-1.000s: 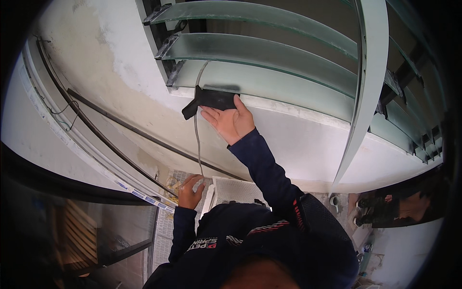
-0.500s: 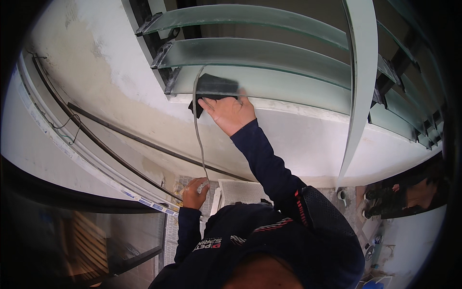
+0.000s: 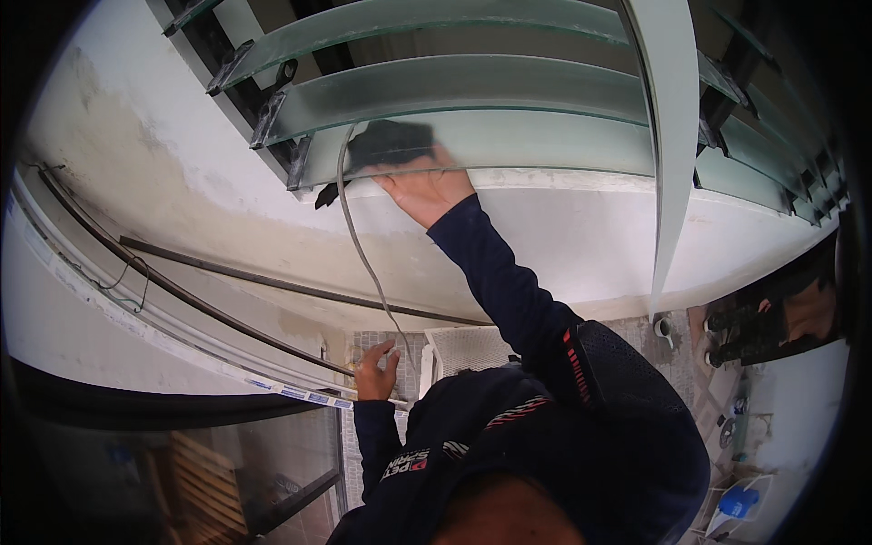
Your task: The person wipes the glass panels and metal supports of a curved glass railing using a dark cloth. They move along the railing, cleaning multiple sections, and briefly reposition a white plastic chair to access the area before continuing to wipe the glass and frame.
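Observation:
My right hand (image 3: 423,193) reaches up to the lowest frosted glass slat (image 3: 509,145) of a louvre window. Its fingers go behind the slat and press on a black cloth (image 3: 391,145), blurred through the glass. A dark corner of the cloth hangs out below the slat's left end. A thin grey cable (image 3: 356,236) comes down from behind the slat past the cloth. Lower left, my left hand (image 3: 376,372) is raised with thumb and fingers apart, near the cable's lower stretch. I see nothing in it.
A dark metal bar (image 3: 272,272) and pale pipes run along the wall at left. A white upright frame (image 3: 672,154) divides the louvres. Below are a white mesh panel (image 3: 468,347), a cup (image 3: 663,327) and a blue object (image 3: 738,501). Another person stands at far right.
My right hand and the cloth have slid further up behind the slat. The whitish thing in my left hand no longer shows, and its fingers have spread. The view has shifted slightly.

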Demonstrator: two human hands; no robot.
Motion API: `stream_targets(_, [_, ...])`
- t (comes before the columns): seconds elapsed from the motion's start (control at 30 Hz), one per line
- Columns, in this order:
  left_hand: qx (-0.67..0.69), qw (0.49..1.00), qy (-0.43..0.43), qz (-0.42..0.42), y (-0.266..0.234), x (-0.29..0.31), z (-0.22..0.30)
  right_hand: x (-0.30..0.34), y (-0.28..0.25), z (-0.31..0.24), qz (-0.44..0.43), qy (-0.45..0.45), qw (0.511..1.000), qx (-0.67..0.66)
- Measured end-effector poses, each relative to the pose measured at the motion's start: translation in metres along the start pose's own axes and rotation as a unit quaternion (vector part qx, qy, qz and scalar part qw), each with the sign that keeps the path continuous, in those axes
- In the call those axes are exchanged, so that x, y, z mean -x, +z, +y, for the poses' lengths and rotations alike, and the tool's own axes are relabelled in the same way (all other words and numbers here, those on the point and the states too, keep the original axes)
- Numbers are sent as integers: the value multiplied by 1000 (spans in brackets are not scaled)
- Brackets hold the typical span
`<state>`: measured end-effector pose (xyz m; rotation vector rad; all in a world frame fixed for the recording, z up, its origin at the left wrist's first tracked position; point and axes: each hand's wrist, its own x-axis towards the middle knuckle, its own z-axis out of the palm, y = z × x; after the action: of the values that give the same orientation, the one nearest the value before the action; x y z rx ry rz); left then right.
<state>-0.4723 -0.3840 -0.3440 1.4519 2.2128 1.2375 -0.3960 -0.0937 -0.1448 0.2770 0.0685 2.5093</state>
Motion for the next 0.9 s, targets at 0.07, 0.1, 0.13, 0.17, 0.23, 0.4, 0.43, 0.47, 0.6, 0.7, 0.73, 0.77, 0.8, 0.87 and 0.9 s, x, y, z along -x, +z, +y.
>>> stream_targets(0.07, [1, 1000, -8, 8, 0, 2, -4, 14, 4, -12, 30, -71, 997, -12])
stream_targets(0.1, [1, 1000, -12, 8, 0, 2, -5, 18, 4, -14, 15, -95, 995, -14])
stream_targets(0.13, [2, 1000, -11, 7, -1, 3, -6, 21, 4, -14, -14, -118, 993, -18])
stream_targets(0.17, [1, 1000, -14, 1, 0, 2, -6, 20, 4, -11, 0, -108, 994, -21])
stream_targets(0.23, [7, 1000, -7, -14, 2, -2, -5, 8, 2, 1, 10, -94, 995, -29])
stream_targets(0.4, [-1, 999, 22, -44, 14, -17, 5, -20, 4, 27, -18, 31, 999, -13])
stream_targets(0.43, [3, 999, 16, -49, 16, -20, 8, -20, 5, 26, -25, 38, 999, -10])
stream_targets(0.47, [8, 999, 23, -48, 18, -22, 11, -16, 6, 21, -22, 32, 999, -11])
stream_targets(0.6, [19, 998, 19, -58, 23, -23, 20, 21, 10, -20, 4, -38, 999, 8])
stream_targets(0.7, [29, 998, 19, -61, 23, -15, 19, 69, 14, -70, -56, -156, 986, 14])
stream_targets(0.73, [28, 997, 26, -62, 23, -12, 17, 84, 17, -88, -52, -204, 977, 38])
stream_targets(0.77, [26, 997, 31, -64, 23, -8, 15, 98, 21, -106, -65, -239, 967, 57])
stream_targets(0.8, [27, 997, 25, -67, 22, -5, 12, 108, 26, -123, -43, -290, 952, 85])
stream_targets(0.87, [24, 997, 24, -72, 19, 0, 6, 113, 30, -143, -45, -337, 936, 87])
stream_targets(0.9, [21, 996, 11, -86, 18, 1, 3, 112, 31, -145, -71, -334, 938, 58])
